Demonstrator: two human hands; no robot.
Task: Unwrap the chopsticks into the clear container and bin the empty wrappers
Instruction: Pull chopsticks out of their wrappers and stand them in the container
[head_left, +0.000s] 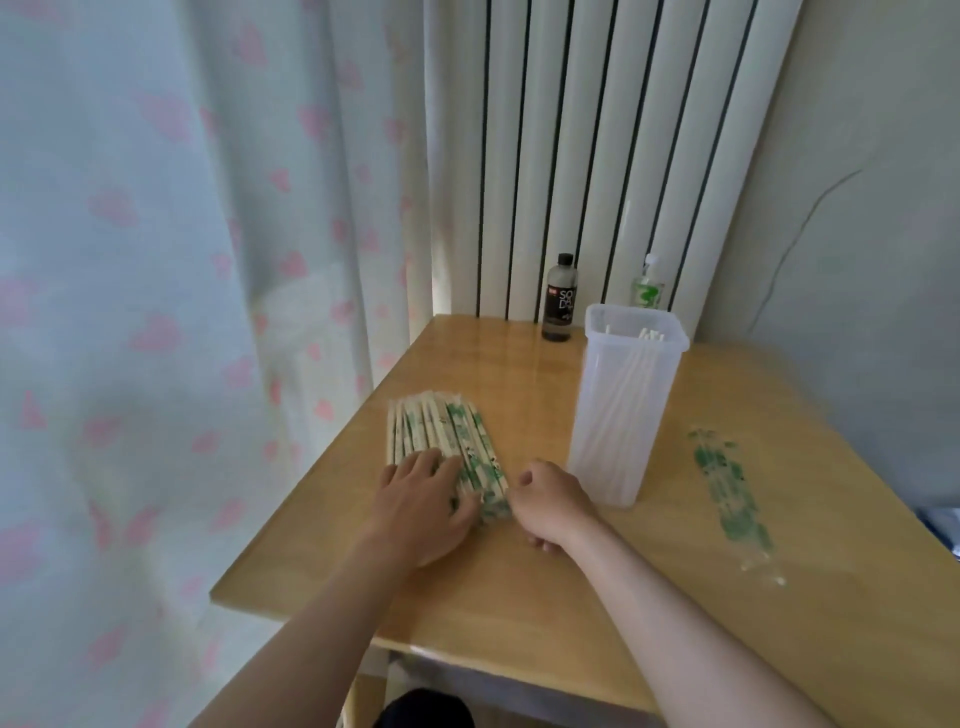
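Head view: the wrapped chopsticks (441, 431) lie under my left hand (423, 501), fingers flat on their near end. My right hand (550, 499) curls at their 4 o'clock edge; whether it pinches one, I cannot tell. The clear container (618, 447) stands at its 1 o'clock, an empty wrapper (727, 488) at 3.

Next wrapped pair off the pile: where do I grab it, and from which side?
Pinch the near end of the rightmost pair in the pile of wrapped chopsticks, coming from the right with the right hand. That edge is exposed; the left hand covers the middle ones.
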